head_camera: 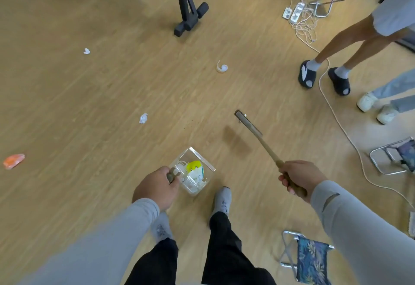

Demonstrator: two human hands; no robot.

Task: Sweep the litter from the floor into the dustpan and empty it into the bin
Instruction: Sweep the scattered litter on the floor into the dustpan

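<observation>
My left hand (pixel 157 189) grips the handle of a clear plastic dustpan (pixel 207 164) held low over the wooden floor; inside it lie a yellow wrapper and pale plastic scraps. My right hand (pixel 296 176) holds the wooden handle of a broom (pixel 248 123), whose dark head hovers just above the floor ahead and to the right of the dustpan. Litter lies scattered: a crumpled white paper (pixel 143 118) left of the broom, a curled white strip (pixel 222 67) farther ahead, a small white scrap (pixel 86 51) far left, and an orange wrapper (pixel 14 161) at the left edge. No bin is in view.
A black exercise-machine stand (pixel 188 13) is at the top centre. Two people's legs (pixel 323 76) stand at the right, beside a white cable (pixel 341 125) and a power strip (pixel 296 12). Folding stools (pixel 312 260) stand at the right and lower right. My own feet are below the dustpan.
</observation>
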